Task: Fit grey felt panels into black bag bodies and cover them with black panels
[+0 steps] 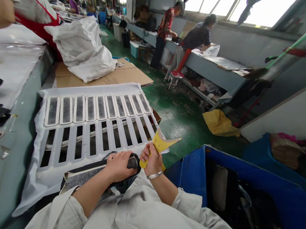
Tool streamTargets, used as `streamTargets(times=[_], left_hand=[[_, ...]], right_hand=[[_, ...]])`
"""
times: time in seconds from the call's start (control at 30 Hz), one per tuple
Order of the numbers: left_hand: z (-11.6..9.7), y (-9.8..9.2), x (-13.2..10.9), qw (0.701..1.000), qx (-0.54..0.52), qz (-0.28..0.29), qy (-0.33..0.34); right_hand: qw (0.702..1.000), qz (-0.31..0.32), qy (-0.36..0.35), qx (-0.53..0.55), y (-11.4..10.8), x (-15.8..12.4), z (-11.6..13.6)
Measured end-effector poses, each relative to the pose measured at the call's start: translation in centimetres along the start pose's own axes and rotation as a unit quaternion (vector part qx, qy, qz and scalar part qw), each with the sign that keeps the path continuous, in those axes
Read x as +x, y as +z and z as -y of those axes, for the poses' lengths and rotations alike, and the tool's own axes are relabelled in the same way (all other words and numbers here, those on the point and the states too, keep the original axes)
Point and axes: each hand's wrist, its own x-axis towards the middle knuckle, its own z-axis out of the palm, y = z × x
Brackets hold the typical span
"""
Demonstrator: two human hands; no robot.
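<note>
Right grip (152, 160) clenches the tool (162, 143) by the near right corner of the rack (85, 146), while left grip (120, 167) clasps the case (84, 177) along the near edge, best kept firmly steady.

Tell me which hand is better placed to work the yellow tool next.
Right, I'd judge: the right hand already grips the yellow tool, whereas the left hand is on the grey piece.

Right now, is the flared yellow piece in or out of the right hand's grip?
In: the right hand is wrapped round the yellow piece, whose flared end and rounded end jut from opposite sides.
</note>
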Motion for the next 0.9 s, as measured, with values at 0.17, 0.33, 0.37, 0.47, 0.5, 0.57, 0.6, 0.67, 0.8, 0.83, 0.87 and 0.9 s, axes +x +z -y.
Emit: streamTargets(times=[0.17, 0.33, 0.37, 0.47, 0.5, 0.57, 0.6, 0.67, 0.8, 0.83, 0.87, 0.9], left_hand=[[-0.1, -0.8, 0.5, 1.0, 0.0, 0.024, 0.015], [0.1, -1.7, 1.5, 0.996, -0.021, 0.07, 0.049], [0.1, -1.8, 1.6, 0.996, -0.022, 0.073, 0.054], [0.0, -1.9, 1.8, 0.995, -0.02, 0.075, 0.057], [-0.1, -1.9, 1.8, 0.995, -0.018, 0.077, 0.057], [-0.2, -1.9, 1.7, 0.995, -0.012, 0.082, 0.055], [-0.2, -1.9, 1.6, 0.995, -0.01, 0.084, 0.055], [-0.2, -2.0, 1.6, 0.995, -0.01, 0.086, 0.055], [-0.1, -2.1, 1.7, 0.994, -0.02, 0.087, 0.06], [-0.1, -2.1, 1.8, 0.994, -0.021, 0.088, 0.063], [-0.1, -2.0, 1.9, 0.994, -0.021, 0.088, 0.067], [-0.1, -2.0, 2.0, 0.994, -0.021, 0.088, 0.069]], right_hand=[[0.999, 0.032, 0.029, -0.011, -0.2, 0.7, 0.1], [0.996, 0.08, 0.031, 0.001, -1.6, -0.2, 2.5], [0.995, 0.093, 0.027, 0.003, -1.8, -0.6, 2.7], [0.991, 0.132, 0.018, -0.006, -2.2, -2.2, 2.0], [0.99, 0.138, 0.013, -0.014, -2.2, -2.7, 1.5], [0.99, 0.134, 0.0, -0.032, -2.0, -3.2, 0.4], [0.991, 0.126, -0.007, -0.04, -1.9, -3.3, -0.1], [0.993, 0.106, -0.021, -0.055, -1.7, -3.3, -0.8], [0.993, 0.085, -0.039, -0.077, -1.3, -2.8, -1.1], [0.992, 0.084, -0.043, -0.082, -1.2, -2.7, -1.1], [0.992, 0.081, -0.046, -0.089, -1.1, -2.6, -1.2], [0.991, 0.074, -0.047, -0.099, -1.0, -2.5, -1.3]])
